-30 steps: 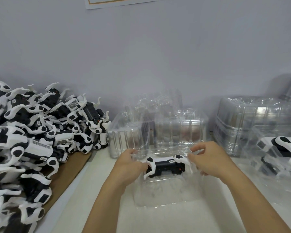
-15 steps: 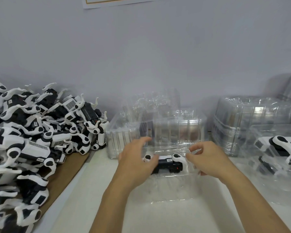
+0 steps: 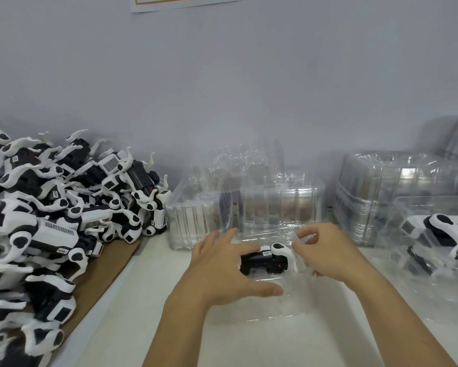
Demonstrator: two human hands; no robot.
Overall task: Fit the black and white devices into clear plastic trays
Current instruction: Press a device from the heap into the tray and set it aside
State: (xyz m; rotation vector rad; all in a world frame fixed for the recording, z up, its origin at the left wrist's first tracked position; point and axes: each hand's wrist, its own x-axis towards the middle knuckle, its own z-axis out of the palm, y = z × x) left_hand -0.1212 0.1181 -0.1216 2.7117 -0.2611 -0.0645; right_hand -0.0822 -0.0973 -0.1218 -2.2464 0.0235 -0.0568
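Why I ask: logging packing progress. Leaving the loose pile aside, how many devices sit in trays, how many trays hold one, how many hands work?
Devices in trays: 2 (front device, right device)
Trays holding one: 2 (front tray, right tray)
Hands: 2 (left hand, right hand)
Total: 6

- Two bare forearms enter from bottom edge; no sleeves in view, nothing worn at either wrist.
- Left hand (image 3: 217, 271) & right hand (image 3: 325, 256): no gloves, no rings or watch visible, nails short, unpainted.
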